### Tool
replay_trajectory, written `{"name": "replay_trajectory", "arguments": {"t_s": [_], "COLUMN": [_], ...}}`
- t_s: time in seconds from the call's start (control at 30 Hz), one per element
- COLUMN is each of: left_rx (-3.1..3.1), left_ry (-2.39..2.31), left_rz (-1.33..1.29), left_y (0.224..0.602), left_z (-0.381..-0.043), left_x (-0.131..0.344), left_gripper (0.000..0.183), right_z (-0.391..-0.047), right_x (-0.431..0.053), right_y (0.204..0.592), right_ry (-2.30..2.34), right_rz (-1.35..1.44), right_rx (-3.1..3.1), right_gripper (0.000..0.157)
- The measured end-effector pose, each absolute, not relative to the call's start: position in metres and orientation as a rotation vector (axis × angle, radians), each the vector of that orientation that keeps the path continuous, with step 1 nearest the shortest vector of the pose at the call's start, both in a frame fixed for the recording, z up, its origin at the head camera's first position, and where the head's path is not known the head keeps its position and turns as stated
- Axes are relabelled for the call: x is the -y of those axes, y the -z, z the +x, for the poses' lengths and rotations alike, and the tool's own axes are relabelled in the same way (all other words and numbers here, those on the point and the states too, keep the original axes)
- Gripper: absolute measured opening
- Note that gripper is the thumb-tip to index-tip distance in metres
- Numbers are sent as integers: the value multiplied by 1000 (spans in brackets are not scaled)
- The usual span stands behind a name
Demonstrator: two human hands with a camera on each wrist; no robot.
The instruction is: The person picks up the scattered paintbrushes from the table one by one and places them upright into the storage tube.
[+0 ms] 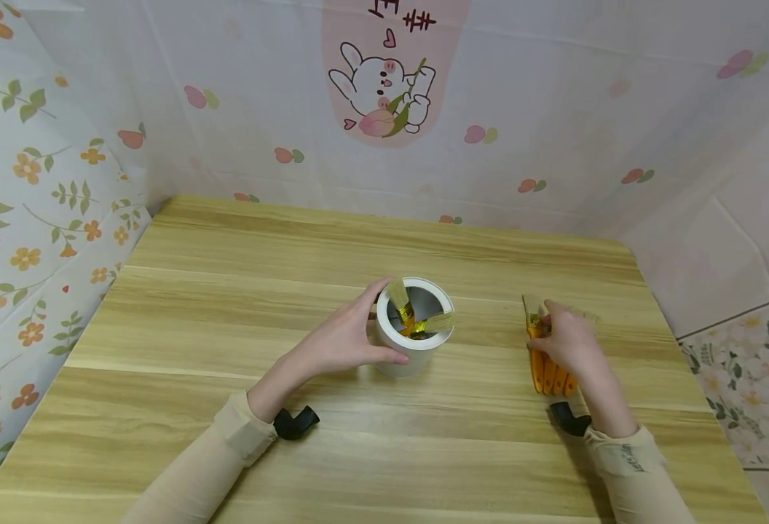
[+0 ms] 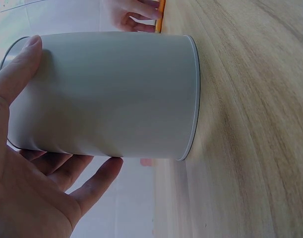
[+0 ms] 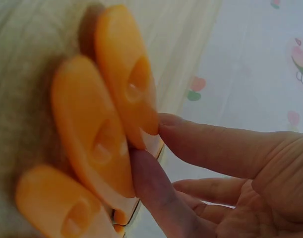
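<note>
With my left hand (image 1: 341,336) I am gripping a pale can (image 2: 111,94), thumb on one side and fingers curling around the other; two paintbrushes (image 1: 399,298) are leaning inside, bristles up. With my right hand (image 1: 574,346) I am pinching an orange-handled brush (image 3: 124,59) at the left edge of a row of brushes (image 1: 558,378) lying on the wooden table (image 1: 227,313), right of the can. Behind, a cloth (image 1: 240,44) is showing a rabbit (image 1: 384,84)

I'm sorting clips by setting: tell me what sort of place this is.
Probably an indoor corner, perhaps curtained off for filming: the table, a rabbit sheet behind it and a flowered sheet at left.
</note>
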State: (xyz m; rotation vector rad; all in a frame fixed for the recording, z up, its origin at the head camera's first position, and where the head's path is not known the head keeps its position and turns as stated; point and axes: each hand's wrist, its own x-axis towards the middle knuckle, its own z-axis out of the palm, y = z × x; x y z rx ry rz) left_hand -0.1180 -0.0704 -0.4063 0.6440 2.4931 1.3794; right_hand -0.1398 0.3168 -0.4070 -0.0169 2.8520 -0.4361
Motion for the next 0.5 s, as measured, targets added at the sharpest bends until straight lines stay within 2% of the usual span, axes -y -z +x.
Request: {"name": "replay_trajectory", "arguments": {"t_s": [0.5], "left_rx": [-2509], "left_ry": [-1382], "left_rz": [655], "left_y": [406], "left_z": [-117], "left_x": [70], "left_gripper": [111], "right_z": [-140], "right_x": [-314], "right_y": [405], "right_ry": [586], "right_rz": [-62], "right_rx": [-2788], "right_gripper": [69]}}
